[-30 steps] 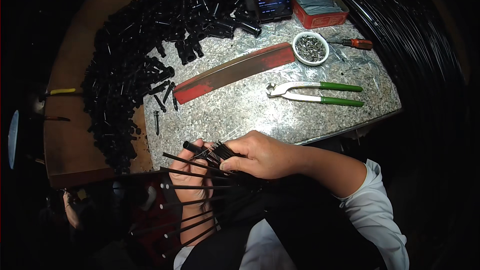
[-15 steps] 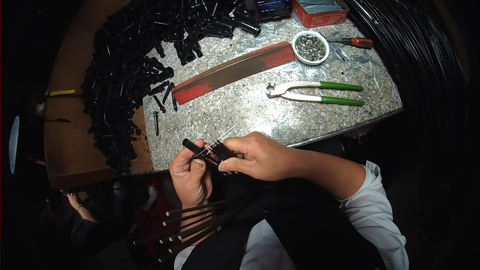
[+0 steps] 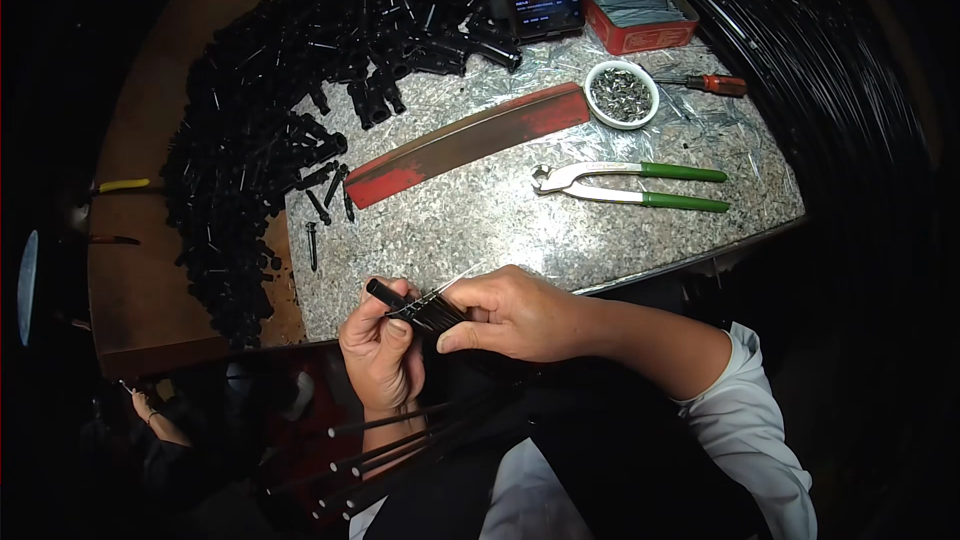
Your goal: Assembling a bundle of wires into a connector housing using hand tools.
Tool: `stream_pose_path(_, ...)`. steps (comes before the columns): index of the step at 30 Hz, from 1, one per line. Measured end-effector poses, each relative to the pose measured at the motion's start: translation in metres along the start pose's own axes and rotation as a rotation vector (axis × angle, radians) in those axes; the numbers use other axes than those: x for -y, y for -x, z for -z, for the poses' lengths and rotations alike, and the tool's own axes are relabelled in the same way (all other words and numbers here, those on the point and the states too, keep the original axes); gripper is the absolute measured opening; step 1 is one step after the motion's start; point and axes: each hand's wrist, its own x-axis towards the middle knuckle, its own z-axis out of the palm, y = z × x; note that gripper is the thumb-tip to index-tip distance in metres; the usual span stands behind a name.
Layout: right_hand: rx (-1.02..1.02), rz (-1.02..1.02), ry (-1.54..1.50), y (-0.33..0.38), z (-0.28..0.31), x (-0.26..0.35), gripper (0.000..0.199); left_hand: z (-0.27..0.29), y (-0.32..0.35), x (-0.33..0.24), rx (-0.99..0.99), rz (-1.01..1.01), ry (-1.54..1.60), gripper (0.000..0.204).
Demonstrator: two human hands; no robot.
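My left hand (image 3: 378, 355) pinches a short black tube (image 3: 386, 293) between thumb and fingers, just off the near edge of the stone tabletop. Against that tube lies a row of thin black rods (image 3: 432, 315), side by side. Thin silvery wires (image 3: 448, 284) cross the row and stick out past my right hand (image 3: 515, 315). That hand is curled round the other side of the row, thumb below and forefinger above; its inner fingers are hidden. Long black rods with pale round tips (image 3: 385, 455) reach over my left forearm; whether they join the row is hidden.
Green-handled pincers (image 3: 640, 186) lie beyond my hands. Behind are a red-brown curved strip (image 3: 470, 145), a white bowl of small metal pieces (image 3: 622, 120), a screwdriver (image 3: 715, 85), a red tin of wires (image 3: 640, 37) and a propped phone (image 3: 540, 10). Black parts (image 3: 230, 170) heap up leftward.
The row of black rods now shows more openly between my hands, and my right thumb sits lower against it. The wires have shifted, and the long rods over my left forearm have changed position.
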Motion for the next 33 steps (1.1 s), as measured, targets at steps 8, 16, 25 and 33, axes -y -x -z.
stream_pose_path(8,0.036,-0.055,-0.011,-0.0021,0.0016,0.0001,0.035,0.0026,-0.0011,-0.0012,0.023,0.006,-0.025,0.029)
stream_pose_path(16,0.065,-0.038,-0.038,-0.0036,0.0015,-0.0039,0.034,0.0033,-0.0025,-0.0035,0.068,0.013,-0.016,0.030)
stream_pose_path(25,0.195,-0.111,-0.141,-0.0069,0.0074,-0.0011,0.018,0.0072,-0.0048,-0.0017,0.115,0.014,0.039,0.028)
stream_pose_path(33,0.189,-0.096,-0.182,-0.0064,0.0052,-0.0034,0.032,0.0078,-0.0069,-0.0001,0.174,0.037,0.108,0.028)
